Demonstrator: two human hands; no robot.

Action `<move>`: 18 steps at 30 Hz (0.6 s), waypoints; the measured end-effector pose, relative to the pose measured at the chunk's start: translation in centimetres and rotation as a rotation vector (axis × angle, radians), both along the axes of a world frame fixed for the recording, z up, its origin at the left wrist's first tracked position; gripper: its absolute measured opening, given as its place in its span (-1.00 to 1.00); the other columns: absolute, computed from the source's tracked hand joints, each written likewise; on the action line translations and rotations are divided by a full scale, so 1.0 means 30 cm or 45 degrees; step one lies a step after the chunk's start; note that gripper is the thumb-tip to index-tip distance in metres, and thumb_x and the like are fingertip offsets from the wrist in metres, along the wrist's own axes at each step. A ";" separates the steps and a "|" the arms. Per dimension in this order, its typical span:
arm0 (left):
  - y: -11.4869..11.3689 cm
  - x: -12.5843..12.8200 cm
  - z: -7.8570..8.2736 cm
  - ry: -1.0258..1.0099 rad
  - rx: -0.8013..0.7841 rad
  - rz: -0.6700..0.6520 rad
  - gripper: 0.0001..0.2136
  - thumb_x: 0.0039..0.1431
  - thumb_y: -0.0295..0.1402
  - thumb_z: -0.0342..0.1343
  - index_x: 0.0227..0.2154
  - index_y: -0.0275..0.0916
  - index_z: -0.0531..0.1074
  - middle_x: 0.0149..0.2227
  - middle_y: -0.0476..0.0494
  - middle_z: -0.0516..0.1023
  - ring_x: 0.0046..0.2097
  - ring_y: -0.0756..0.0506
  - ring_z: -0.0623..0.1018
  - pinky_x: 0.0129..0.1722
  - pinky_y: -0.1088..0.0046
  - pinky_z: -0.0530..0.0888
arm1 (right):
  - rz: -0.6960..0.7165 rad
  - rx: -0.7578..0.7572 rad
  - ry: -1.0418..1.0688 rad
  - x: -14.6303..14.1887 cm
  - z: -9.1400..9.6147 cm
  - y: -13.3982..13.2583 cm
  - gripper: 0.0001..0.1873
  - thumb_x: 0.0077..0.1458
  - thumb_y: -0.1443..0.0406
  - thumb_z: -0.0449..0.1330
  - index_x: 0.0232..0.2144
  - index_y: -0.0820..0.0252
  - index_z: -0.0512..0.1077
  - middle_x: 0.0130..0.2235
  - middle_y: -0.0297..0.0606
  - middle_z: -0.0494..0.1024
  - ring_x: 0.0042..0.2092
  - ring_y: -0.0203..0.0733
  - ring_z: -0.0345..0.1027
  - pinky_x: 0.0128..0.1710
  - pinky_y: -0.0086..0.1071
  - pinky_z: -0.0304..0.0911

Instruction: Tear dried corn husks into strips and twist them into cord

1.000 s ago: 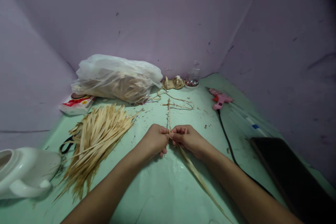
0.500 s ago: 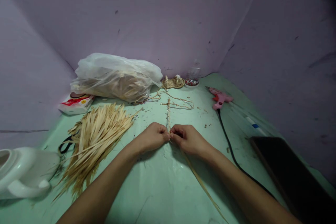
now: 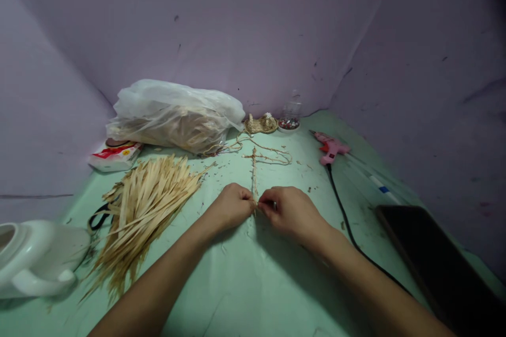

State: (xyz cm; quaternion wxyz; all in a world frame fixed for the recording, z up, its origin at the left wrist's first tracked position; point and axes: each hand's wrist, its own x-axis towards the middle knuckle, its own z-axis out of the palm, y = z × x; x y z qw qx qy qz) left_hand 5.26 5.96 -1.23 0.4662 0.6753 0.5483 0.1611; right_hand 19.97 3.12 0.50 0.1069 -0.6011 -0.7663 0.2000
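Note:
A thin braided straw cord runs away from me over the table, its near end between my hands. My left hand is closed, thumb and forefinger pinching that end from the left. From the right, my right hand pinches at the same spot, seemingly on a straw strand whose length is hidden. The fingertips of both hands are almost touching. Left of my hands lies a bundle of dry straw strips. Beyond the cord's far end, a loose twisted straw string forms a loop.
At the back sit a plastic bag, a small woven slipper and a clear container of beads. On the right are a pink glue gun with its cable and a dark tablet-like slab. A white jug lies left.
My right hand has shifted slightly right and turned. The long pale strip that trailed under my right wrist toward the near edge is no longer visible there. My left hand stays nearly still.

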 end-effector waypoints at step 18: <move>-0.015 0.017 0.029 -0.308 -0.368 0.249 -0.96 -0.35 -0.48 0.02 -0.75 -0.34 0.34 -0.80 0.08 0.17 -0.67 0.11 0.10 -0.63 0.52 -0.01 | 0.303 -0.249 -0.415 -0.135 0.099 -0.144 -0.71 -0.11 0.51 0.04 -0.37 0.31 0.52 -0.38 -0.03 0.57 -0.35 -0.08 0.46 -0.47 -0.40 0.18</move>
